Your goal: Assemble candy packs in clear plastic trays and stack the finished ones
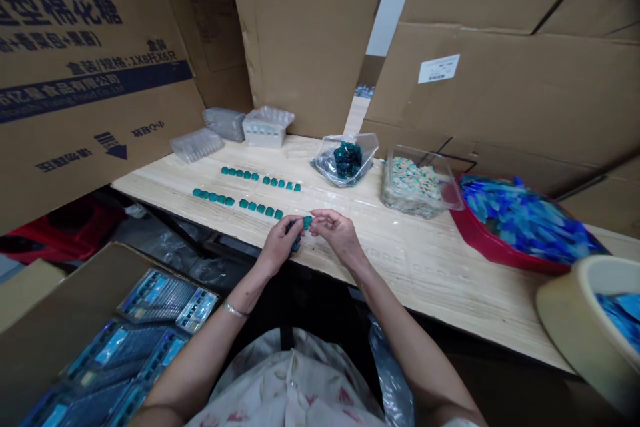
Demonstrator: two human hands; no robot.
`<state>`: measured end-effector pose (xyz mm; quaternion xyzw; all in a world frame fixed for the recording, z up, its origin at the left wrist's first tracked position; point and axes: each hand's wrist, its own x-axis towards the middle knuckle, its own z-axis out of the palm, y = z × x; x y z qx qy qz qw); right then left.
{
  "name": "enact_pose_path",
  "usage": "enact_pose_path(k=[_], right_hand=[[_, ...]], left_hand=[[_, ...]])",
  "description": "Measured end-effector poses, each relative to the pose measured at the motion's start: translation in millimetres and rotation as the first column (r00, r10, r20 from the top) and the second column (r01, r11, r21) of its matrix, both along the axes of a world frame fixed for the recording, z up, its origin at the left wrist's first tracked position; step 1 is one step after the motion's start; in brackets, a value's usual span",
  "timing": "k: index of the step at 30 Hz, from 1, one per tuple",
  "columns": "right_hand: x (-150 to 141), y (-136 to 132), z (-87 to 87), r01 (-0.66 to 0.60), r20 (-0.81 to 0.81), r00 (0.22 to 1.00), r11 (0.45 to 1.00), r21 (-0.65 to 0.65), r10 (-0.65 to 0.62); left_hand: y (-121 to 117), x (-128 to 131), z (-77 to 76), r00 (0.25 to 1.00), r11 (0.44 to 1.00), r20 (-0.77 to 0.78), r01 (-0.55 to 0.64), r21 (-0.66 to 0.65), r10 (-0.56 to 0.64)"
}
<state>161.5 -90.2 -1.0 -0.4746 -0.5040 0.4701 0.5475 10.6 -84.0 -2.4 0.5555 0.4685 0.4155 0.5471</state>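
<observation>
Near the edge of the wooden table [450, 287], on the wearer's side of the clear bag [369, 148], the two hands meet over a small green piece [307, 221]. The left hand [281, 240] is curled nearly closed around a few dark pieces [296, 245], its thumb lying toward the green one. The right hand [334, 230] has its thumb and forefinger almost together at the other side of that piece; whether they grip it or only touch it cannot be told.

Left of the bag, more green pieces lie in a back row [240, 174] and a front row [213, 198], each broken by a gap. Inside the bag is a heap of loose dark green pieces [347, 160]. Just right of the bag stands a clear tub [423, 207] of pale chips, and farther right a red basin [483, 243] of blue strips.

The step in hand looks like parting or turning a single piece between the fingertips. The next move seems to call for a light, steady pinch on that one piece, with the left fingers kept curled so the others do not slip out.
</observation>
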Motion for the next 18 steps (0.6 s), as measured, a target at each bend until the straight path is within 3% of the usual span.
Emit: enact_pose_path(k=[3, 6, 10, 15, 18], right_hand=[[-4, -5, 2.5, 0.078, 0.213, 0.971, 0.986, 0.150, -0.109], [-8, -11, 5.5, 0.054, 0.426, 0.883, 0.944, 0.327, -0.198], [-9, -17, 6.6, 0.002, 0.544, 0.804, 0.916, 0.401, -0.240], [-11, -22, 3.6, -0.064, 0.625, 0.736, 0.891, 0.449, -0.262], [-13, -24, 2.3, -0.101, 0.633, 0.741, 0.896, 0.433, -0.223]], left_hand=[[-1, 1, -2.4, 0.963, 0.943, -0.242, -0.031, 0.331, 0.117], [-3, 0, -4.9, 0.921, 0.873, -0.368, 0.070, 0.482, 0.129], [-4, -1, -10.3, 0.887, 0.835, -0.442, 0.139, 0.533, 0.134], [-2, -2, -13.1, 0.897, 0.849, -0.427, 0.135, 0.511, 0.115], [0, -4, -11.0, 0.900, 0.861, -0.419, 0.115, 0.495, 0.120]])
